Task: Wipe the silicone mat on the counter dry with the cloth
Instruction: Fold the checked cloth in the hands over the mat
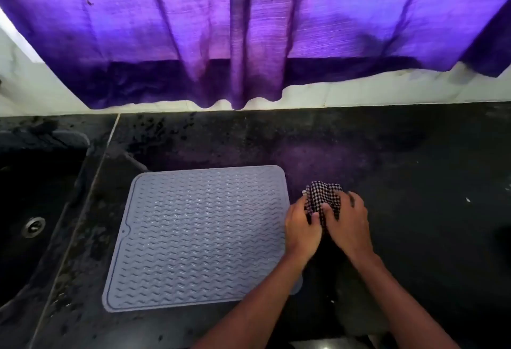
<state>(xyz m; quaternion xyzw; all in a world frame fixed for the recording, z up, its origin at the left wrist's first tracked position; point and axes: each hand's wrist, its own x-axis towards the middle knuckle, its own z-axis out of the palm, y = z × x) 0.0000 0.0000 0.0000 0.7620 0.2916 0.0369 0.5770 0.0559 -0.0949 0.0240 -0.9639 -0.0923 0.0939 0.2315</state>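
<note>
A grey silicone mat (199,238) with a wavy ribbed surface lies flat on the black counter (414,169). Just right of the mat's right edge, both hands hold a bunched black-and-white checked cloth (322,194) over the counter. My left hand (301,229) grips the cloth's left side, with its fingers curled into the fabric. My right hand (349,224) grips the right side, its fingers over the top of the bundle. The cloth does not touch the mat.
A dark sink (33,210) with a metal drain (33,226) sits to the left of the mat. A purple curtain (249,30) hangs over the white wall behind the counter. Wet specks mark the counter around the mat's left side.
</note>
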